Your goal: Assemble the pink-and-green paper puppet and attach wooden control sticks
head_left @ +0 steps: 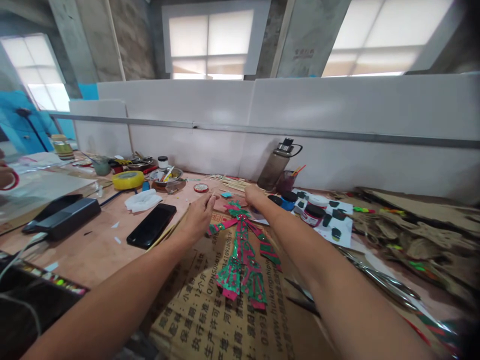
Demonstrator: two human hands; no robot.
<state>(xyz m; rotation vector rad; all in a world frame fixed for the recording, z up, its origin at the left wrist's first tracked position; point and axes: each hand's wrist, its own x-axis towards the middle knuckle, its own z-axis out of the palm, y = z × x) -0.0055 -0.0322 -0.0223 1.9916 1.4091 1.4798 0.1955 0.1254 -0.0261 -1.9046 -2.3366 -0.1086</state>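
A flat jointed paper figure [242, 245], painted green and pink with small metal fasteners, lies on a printed cardboard sheet [202, 325]. My left hand [200, 215] rests beside the figure's head and raised arm, fingers stretched forward with nothing visible in them. Beyond the figure, my right hand [255, 196] reaches to the thin wooden sticks [234, 183]. Its fingertips are mostly hidden, so any grip on a stick cannot be made out. A small blue piece [226, 195] lies between the hands. Under my right forearm, dark scissor blades [302, 297] show in part.
Left are a black phone [152, 225], crumpled tissue [143, 200], yellow tape roll [128, 180] and power adapter [69, 217]. A tilted bottle [275, 164] stands behind paint jars [313, 214]. Brown cut pieces [408, 235] pile at right. Another person's hand [5, 176] shows far left.
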